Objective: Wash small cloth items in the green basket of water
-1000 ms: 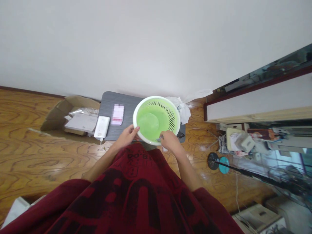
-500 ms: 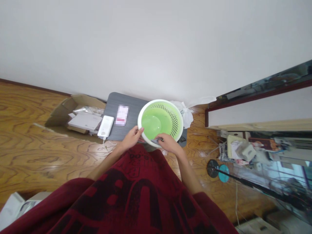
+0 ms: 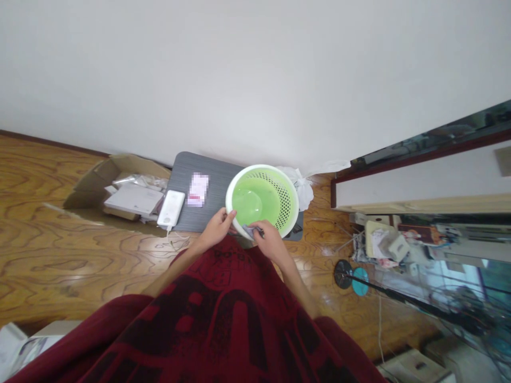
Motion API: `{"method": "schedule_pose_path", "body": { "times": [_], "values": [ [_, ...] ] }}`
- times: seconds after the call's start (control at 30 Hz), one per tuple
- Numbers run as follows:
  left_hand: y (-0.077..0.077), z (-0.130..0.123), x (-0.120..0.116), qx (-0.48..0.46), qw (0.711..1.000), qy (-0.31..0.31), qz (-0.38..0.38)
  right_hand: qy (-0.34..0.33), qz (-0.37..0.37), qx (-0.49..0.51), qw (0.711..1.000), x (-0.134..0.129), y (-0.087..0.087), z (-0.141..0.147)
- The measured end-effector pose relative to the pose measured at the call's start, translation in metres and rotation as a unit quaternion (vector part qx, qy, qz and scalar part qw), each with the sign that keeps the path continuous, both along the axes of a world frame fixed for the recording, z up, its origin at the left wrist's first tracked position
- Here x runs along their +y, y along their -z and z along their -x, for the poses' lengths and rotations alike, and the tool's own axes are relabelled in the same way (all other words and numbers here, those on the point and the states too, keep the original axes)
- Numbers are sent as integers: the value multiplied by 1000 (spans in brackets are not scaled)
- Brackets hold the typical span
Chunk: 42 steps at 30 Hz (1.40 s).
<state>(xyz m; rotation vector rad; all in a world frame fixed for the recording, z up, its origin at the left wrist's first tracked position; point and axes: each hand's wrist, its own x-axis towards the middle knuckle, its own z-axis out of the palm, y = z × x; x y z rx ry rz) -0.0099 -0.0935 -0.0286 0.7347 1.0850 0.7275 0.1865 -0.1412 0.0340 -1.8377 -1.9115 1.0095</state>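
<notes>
A round green basket with a white rim and perforated sides rests on a small dark grey table. My left hand grips the rim at its near left side, thumb on top and fingers underneath. At the near edge of the rim, my right hand is closed on a small grey cloth, pressing it against the rim. Part of the cloth is hidden by the fingers. The basket's inside shows only its smooth green bottom and walls.
On the table's left lie a white power bank with a cable and a blurred pink-white card. A cardboard box with packages stands left on the wooden floor. A white plastic bag sits right of the basket. A black stand base is farther right.
My right hand has slid the cloth a little leftward along the near rim, toward my left hand. My left hand keeps its hold, and the view has shifted slightly.
</notes>
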Motion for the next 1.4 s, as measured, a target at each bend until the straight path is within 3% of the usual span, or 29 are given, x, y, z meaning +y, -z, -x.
{"method": "schedule_pose_path", "body": {
  "times": [0.1, 0.33, 0.47, 0.67, 0.8, 0.93, 1.03, 1.13, 1.23, 1.4],
  "values": [
    [-1, -2, 0, 1, 1000, -10, 2, 13, -44, -27, 999, -11, 2, -11],
    [-1, -1, 2, 4, 999, -10, 35, 106, -177, -142, 968, -37, 8, -76],
    [-2, 0, 4, 18, 998, -11, 52, 160, -227, -168, 946, -25, 14, -95],
    [-9, -2, 4, 71, 995, -32, 65, 205, -299, -154, 919, 15, 28, -112],
    [-23, -5, -1, 116, 992, -54, 20, 231, -300, -105, 919, 24, 33, -114],
    [-33, -9, -7, 173, 983, -55, -23, 240, -278, -42, 929, 11, 33, -113],
    [-31, -14, -11, 229, 971, -59, -21, 232, -267, -7, 935, 1, 33, -114],
    [-23, -19, -14, 313, 942, -97, -74, 224, -249, 22, 942, 1, 33, -119],
    [-17, -22, -15, 382, 909, -103, -131, 203, -215, 56, 954, 13, 35, -127],
    [-15, -26, -13, 407, 894, -86, -167, 162, -191, 72, 965, 47, 38, -146]
  ]
}}
